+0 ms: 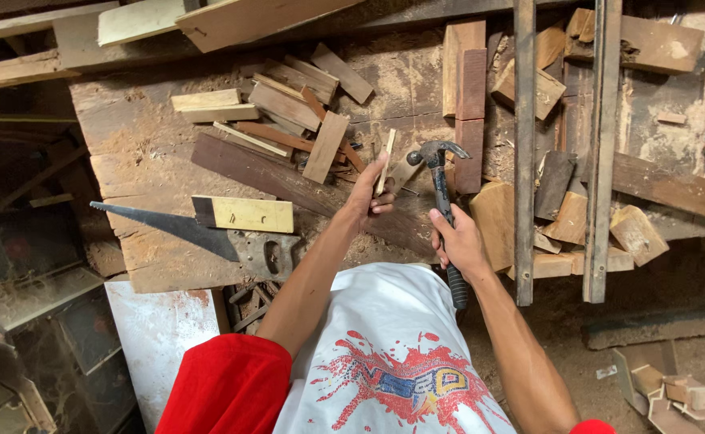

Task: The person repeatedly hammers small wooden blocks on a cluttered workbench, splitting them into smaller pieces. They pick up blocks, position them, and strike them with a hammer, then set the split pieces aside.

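Just above the bench's near edge, the left hand (pixel 371 195) is pinching a thin pale wood strip (pixel 385 161), holding it nearly upright, fingers clenched around its lower end. Beside the strip, to its right, the right hand (pixel 457 241) is gripping a claw hammer (pixel 441 189) around its dark handle, with the steel head raised level with the strip's top and just beside it, not touching. Behind the strip, a heap of offcuts (pixel 288 112) is lying across the bench (pixel 135 161). Left of the strip, well apart, a handsaw (pixel 200 233) is resting flat near the bench edge, with a yellowish block (pixel 244 214) lying across its blade. Right of the strip, past the hammer, two long dark bars (pixel 561 145) are running away from the person over more chunks of wood (pixel 601 225). Reddish boards (pixel 471 112) are lying behind the hammer head.
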